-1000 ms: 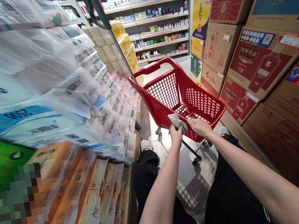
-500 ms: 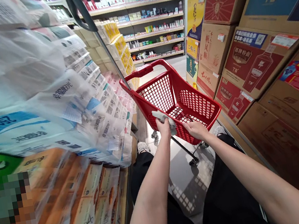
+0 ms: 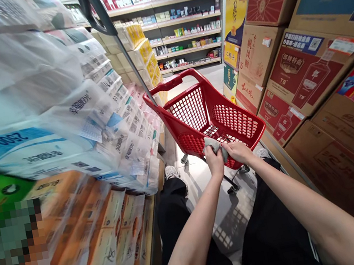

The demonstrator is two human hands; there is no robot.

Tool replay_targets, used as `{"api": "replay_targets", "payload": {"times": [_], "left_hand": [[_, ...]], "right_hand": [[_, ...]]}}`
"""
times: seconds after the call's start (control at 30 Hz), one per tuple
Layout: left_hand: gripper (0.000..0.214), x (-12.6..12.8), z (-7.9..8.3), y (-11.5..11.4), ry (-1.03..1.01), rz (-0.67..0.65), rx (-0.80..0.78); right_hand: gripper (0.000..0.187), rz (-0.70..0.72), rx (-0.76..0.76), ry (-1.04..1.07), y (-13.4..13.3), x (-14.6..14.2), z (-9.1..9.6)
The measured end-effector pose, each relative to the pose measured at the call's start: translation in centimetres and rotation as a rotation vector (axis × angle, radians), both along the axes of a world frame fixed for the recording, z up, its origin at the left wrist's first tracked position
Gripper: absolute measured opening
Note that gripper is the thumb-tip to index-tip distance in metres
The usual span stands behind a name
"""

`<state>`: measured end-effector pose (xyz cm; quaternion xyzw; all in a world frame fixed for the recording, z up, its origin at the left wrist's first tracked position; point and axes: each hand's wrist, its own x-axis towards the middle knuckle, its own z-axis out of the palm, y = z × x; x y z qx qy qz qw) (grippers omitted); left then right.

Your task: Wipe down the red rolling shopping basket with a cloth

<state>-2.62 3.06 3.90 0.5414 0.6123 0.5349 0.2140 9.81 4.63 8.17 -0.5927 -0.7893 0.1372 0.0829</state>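
A red plastic shopping cart (image 3: 195, 140) with a lattice basket stands right in front of me. My left hand (image 3: 216, 164) is closed around a crumpled grey cloth (image 3: 211, 143), which it presses against the cart's near side, just below the rim. Close beside it on the right, my right hand (image 3: 239, 153) is closed on the rim, its fingertips next to the cloth's edge. The fingers behind the rim are partly hidden. Through the lattice, the inside of the basket shows only red plastic and shadow.
Plastic-wrapped tissue packs (image 3: 81, 113) are piled on the left, above orange packages (image 3: 88, 230). Cardboard cartons (image 3: 309, 68) rise on the right. Shelves of small boxed goods (image 3: 184, 17) stand at the back. A dark-handled pole (image 3: 124, 48) rises behind the cart's handle.
My left hand has slid the cloth rightward along the cart's side, up close to my right hand. The right hand stays at the rim. The view has shifted slightly.
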Motion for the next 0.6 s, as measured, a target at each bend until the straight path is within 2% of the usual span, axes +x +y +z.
{"api": "replay_targets", "payload": {"times": [0.13, 0.33, 0.43, 0.6], "left_hand": [[0.015, -0.5, 0.7, 1.8, -0.002, -0.002, -0.038], [0.013, -3.4, 2.2, 5.1, 0.037, 0.083, -0.106], [0.008, -3.5, 2.4, 4.4, 0.1, 0.047, -0.063], [0.005, -1.6, 1.4, 0.7, 0.236, -0.252, 0.075]], "right_hand": [[0.072, 0.0, 0.019, -0.007, 0.0, 0.7, 0.2], [0.067, 0.028, 0.037, -0.021, 0.4, 1.4, 0.2], [0.066, 0.002, 0.018, -0.005, 0.7, 1.7, 0.3], [0.063, 0.004, -0.005, 0.077, 0.8, 2.3, 0.4]]}}
